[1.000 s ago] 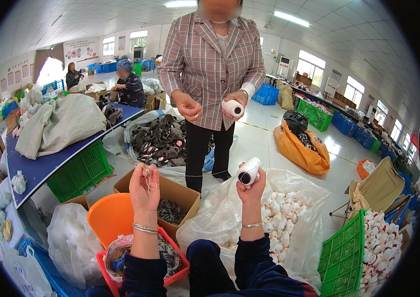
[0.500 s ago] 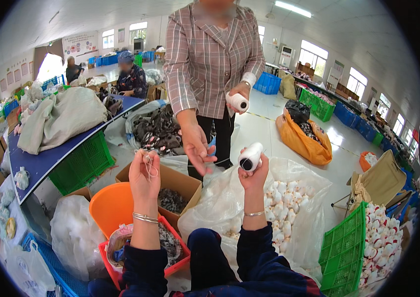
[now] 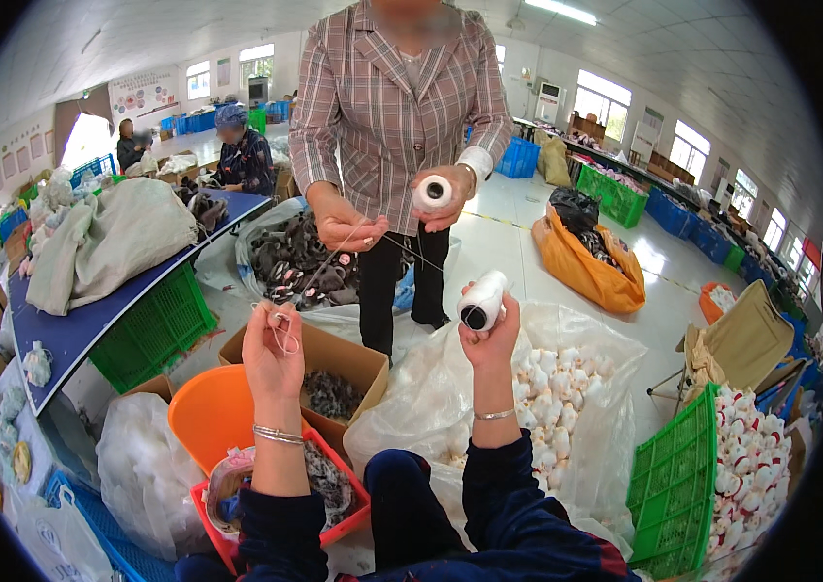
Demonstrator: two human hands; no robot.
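My right hand (image 3: 495, 333) is wrapped round a spool of white thread (image 3: 485, 297), its dark core end turned toward me. Loops of pale thread (image 3: 282, 328) are pinched in the fingers of my left hand (image 3: 272, 354), raised on the left. Facing me stands a person in a plaid jacket (image 3: 402, 107). One of that person's hands (image 3: 445, 199) grips a second white thread spool (image 3: 434, 192); the other (image 3: 345, 225) pinches a strand of thread. Strands run between the person's fingers and the spools.
Below my hands are a cardboard box of dark fluffy pieces (image 3: 345, 367), a red bin (image 3: 351, 514) and a clear plastic bag of small white pieces (image 3: 397, 417). A green crate (image 3: 675, 480) stands at the right, a blue table (image 3: 91, 330) at the left, an orange sack (image 3: 581, 276) beyond.
The person's free hand has drawn back from near my hands and now pinches thread beside their spool. My two hands stay nearly in place, still holding thread and spool.
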